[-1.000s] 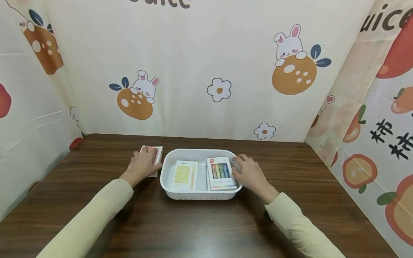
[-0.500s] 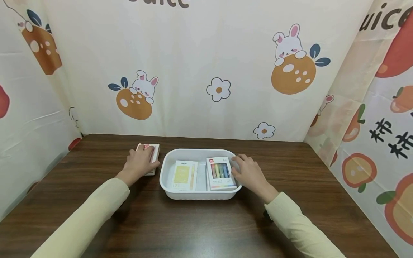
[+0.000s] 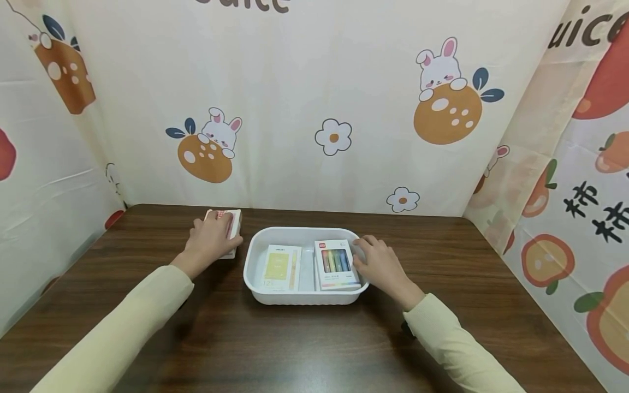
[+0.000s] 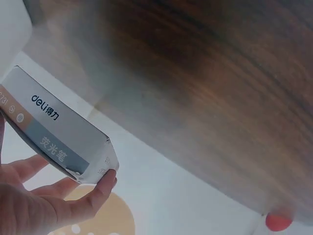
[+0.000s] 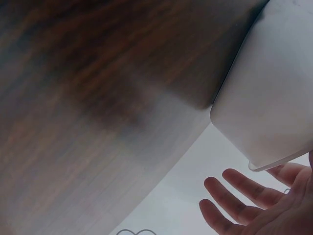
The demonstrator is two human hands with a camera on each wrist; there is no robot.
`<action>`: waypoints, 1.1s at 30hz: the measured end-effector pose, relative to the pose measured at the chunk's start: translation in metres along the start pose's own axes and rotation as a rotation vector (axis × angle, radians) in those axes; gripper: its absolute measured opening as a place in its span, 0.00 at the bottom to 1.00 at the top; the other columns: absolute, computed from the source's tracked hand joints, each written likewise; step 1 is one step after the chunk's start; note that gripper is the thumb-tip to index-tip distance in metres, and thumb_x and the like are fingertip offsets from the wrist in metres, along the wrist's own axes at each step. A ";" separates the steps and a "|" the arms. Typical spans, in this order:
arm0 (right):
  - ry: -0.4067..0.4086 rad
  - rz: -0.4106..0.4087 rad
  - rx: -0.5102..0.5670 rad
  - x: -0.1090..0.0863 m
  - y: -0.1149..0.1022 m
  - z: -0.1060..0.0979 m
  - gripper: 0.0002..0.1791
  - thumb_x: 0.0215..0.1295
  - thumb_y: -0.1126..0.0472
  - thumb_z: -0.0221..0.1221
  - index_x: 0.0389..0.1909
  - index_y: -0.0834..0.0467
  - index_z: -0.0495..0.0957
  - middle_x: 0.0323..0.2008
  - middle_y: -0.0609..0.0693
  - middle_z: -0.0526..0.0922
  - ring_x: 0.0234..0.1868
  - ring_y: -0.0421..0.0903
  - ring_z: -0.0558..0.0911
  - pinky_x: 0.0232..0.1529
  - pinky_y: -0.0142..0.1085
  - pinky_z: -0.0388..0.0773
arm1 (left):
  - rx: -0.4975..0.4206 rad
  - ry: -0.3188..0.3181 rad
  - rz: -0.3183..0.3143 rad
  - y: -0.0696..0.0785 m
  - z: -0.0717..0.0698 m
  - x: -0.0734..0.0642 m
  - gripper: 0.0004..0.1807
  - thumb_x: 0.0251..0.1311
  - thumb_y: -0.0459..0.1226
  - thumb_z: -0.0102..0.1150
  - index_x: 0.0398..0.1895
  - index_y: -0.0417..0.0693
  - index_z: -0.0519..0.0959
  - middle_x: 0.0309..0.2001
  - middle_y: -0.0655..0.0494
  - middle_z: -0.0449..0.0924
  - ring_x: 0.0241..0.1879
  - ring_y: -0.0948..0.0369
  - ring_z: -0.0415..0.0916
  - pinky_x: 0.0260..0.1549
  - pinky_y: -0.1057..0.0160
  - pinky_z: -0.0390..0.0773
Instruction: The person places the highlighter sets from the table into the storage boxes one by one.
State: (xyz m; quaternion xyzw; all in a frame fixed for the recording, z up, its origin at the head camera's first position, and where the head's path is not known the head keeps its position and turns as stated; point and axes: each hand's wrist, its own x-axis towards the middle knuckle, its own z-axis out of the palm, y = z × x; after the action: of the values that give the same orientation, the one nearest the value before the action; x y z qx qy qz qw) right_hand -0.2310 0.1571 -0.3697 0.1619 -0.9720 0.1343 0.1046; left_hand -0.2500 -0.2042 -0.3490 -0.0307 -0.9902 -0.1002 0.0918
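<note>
My left hand [image 3: 208,240] grips a white highlighter box [image 3: 233,234] near the table's back edge, left of a white plastic tray [image 3: 307,298]. In the left wrist view, fingers [image 4: 100,193] curl around the end of the highlighter box [image 4: 63,122], which bears "deli" lettering and a grey-and-orange band. My right hand [image 3: 385,267] rests at the tray's right rim, its fingers loosely spread in the right wrist view. Inside the tray lie a yellow-and-white box [image 3: 282,267] on the left and a box with a window showing colored sticks [image 3: 336,265] on the right.
The brown wooden table [image 3: 304,349] ends at a patterned curtain [image 3: 285,164] behind, with more printed curtain on both sides. The tray's outer wall [image 5: 266,83] fills the upper right of the right wrist view.
My left hand has moved left and toward the back edge, carrying the highlighter box away from the tray. The right hand and the tray have stayed in place.
</note>
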 end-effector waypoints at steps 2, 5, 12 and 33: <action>0.002 0.000 -0.001 0.000 0.000 0.000 0.20 0.59 0.56 0.55 0.52 0.58 0.74 0.53 0.59 0.74 0.49 0.58 0.75 0.48 0.54 0.71 | -0.001 0.001 -0.002 0.001 -0.003 0.000 0.33 0.51 0.49 0.55 0.57 0.38 0.66 0.51 0.28 0.65 0.40 0.31 0.66 0.35 0.37 0.73; 0.001 -0.003 -0.003 0.000 0.000 0.000 0.20 0.59 0.56 0.55 0.52 0.58 0.74 0.53 0.59 0.74 0.50 0.58 0.75 0.48 0.54 0.71 | 0.002 0.003 -0.002 0.003 -0.008 0.000 0.33 0.51 0.49 0.54 0.57 0.38 0.66 0.52 0.28 0.65 0.39 0.32 0.66 0.35 0.37 0.73; -0.004 0.003 -0.003 0.000 0.000 0.000 0.20 0.59 0.56 0.55 0.52 0.58 0.74 0.53 0.59 0.74 0.49 0.58 0.75 0.47 0.54 0.71 | -0.001 0.018 0.011 0.009 -0.019 0.000 0.32 0.51 0.49 0.54 0.57 0.39 0.66 0.52 0.29 0.66 0.38 0.35 0.66 0.35 0.38 0.73; -0.010 0.006 0.002 0.000 0.000 0.000 0.20 0.60 0.56 0.54 0.53 0.57 0.74 0.54 0.59 0.73 0.51 0.59 0.74 0.48 0.54 0.70 | -0.031 0.030 0.074 0.048 -0.031 -0.011 0.30 0.50 0.48 0.57 0.55 0.41 0.70 0.51 0.34 0.69 0.39 0.38 0.67 0.37 0.40 0.72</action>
State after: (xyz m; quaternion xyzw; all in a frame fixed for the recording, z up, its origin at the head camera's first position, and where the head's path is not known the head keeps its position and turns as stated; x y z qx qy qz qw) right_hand -0.2315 0.1572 -0.3702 0.1597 -0.9729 0.1348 0.0990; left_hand -0.2299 -0.1635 -0.3121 -0.0671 -0.9853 -0.1126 0.1097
